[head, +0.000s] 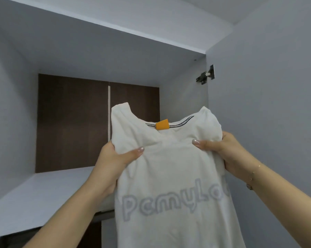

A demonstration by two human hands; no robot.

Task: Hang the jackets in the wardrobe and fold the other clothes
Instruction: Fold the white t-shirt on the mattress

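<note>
We held the white T-shirt (169, 167) up before the open wardrobe shelf (44, 190), left hand (113, 161) and right hand (226, 153) each pinching a shoulder, thumbs in front, fingers behind; judged folding step underway, so next move needed sleeves turned in, then laying it flat.

White shirt (170, 169): soft matt cloth, lightly creased, with smooth pale grey lettering (174, 199), a woven black-and-white neck tape and a smooth orange tag (162, 124). Wardrobe shelf (44, 192) and door (269, 104): smooth matt grey laminate; back panel (70, 122): dark brown wood grain, matt. Hinge (205, 75): dull grey metal; bracelet (251, 178) at the wrist: thin shiny gold-coloured chain.
</note>
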